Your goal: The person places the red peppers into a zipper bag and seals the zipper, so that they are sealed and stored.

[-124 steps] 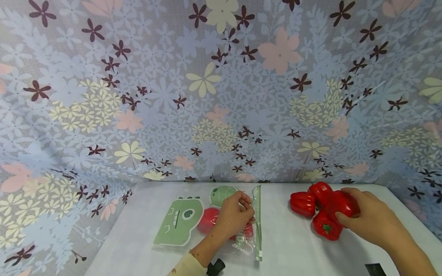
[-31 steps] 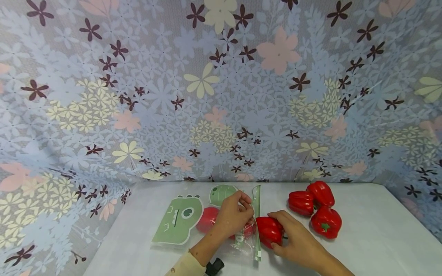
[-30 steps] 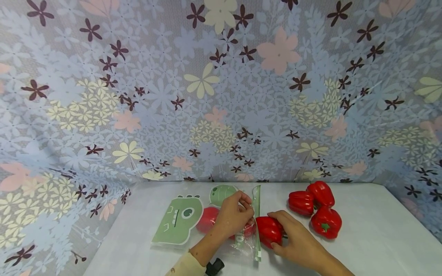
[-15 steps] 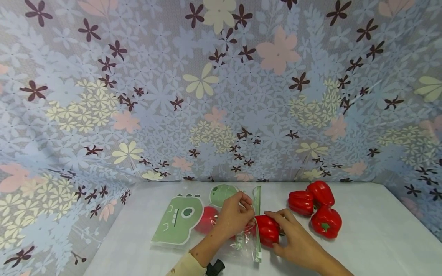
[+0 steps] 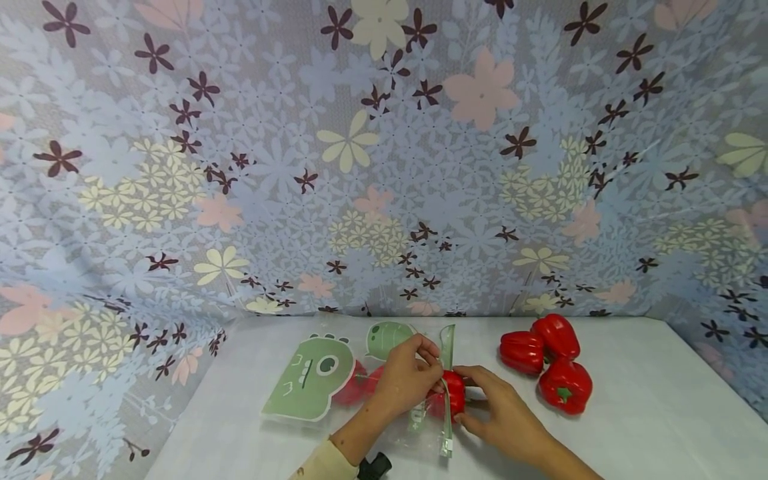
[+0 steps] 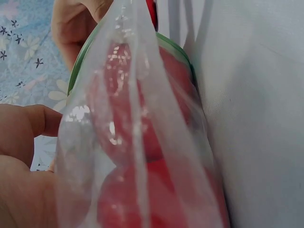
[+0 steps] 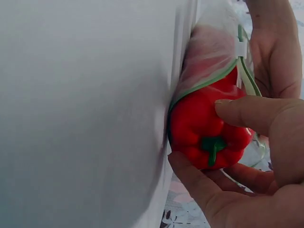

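A clear zip bag (image 5: 312,380) with green dinosaur prints lies on its side, its mouth facing right. At that mouth, my left hand (image 5: 405,377) pinches the upper edge near the green zip strip. My right hand (image 5: 507,410) holds a red bell pepper (image 7: 204,111) by its stem end, with thumb and fingers spread around it. Most of this pepper is inside the mouth, the green stem facing out. Further in, the left wrist view shows red peppers (image 6: 142,197) pressed together behind the cloudy plastic.
Three more red bell peppers (image 5: 564,385) sit in a cluster to the right of my right hand, on the white table (image 5: 648,400). A flowered cloth (image 5: 384,200) hangs behind the table. A black object (image 5: 375,465) shows by my left wrist.
My right hand took a pepper from the cluster and brought it left to the bag, then pushed it in through the mouth. Peppers inside shifted left. My left hand stayed at the edge.
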{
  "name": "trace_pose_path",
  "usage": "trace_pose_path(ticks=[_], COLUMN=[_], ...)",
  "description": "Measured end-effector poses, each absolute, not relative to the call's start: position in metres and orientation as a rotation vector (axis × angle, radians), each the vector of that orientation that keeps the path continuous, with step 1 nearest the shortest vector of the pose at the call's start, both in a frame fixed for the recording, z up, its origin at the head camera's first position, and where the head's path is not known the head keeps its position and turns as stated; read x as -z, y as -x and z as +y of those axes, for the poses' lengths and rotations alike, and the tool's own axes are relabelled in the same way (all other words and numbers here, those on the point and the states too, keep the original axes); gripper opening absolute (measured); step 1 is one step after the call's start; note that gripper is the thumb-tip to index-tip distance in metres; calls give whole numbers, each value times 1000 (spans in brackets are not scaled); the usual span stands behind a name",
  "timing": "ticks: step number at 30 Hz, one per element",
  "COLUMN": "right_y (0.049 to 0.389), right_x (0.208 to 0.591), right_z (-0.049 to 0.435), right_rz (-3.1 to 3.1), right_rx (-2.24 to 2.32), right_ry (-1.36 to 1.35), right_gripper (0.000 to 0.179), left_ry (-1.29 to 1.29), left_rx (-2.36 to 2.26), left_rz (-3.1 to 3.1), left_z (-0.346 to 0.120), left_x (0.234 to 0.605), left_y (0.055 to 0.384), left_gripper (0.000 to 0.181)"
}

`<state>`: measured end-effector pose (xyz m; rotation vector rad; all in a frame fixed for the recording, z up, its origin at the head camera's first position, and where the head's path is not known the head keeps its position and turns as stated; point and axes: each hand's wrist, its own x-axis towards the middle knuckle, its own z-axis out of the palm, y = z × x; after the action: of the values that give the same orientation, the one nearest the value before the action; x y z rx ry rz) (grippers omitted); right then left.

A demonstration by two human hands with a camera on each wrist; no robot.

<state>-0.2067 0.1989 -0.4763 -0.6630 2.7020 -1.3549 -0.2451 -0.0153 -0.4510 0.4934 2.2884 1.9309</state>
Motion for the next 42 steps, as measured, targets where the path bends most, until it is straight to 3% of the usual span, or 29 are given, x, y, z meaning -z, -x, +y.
trace_pose_path(ticks=[13, 23, 34, 42], right_y=[213, 217, 216, 213], right_x=[485, 489, 489, 479], right_z=[185, 182, 184, 193], right_rz=[2558, 2574, 2594, 2669], right_rx=[1574, 1584, 1510, 1498], right_ry=[733, 810, 883, 903], right_gripper=[60, 48, 47, 35], left_ry=[-498, -514, -500, -541], left_rx=[-1935, -1946, -1938, -1902], left_rz=[2294, 2282, 2304, 2372], left_z=[-15, -13, -15, -15], left_x=[448, 446, 448, 451], left_y=[245, 244, 243, 245], left_gripper=[18, 19, 15, 16])
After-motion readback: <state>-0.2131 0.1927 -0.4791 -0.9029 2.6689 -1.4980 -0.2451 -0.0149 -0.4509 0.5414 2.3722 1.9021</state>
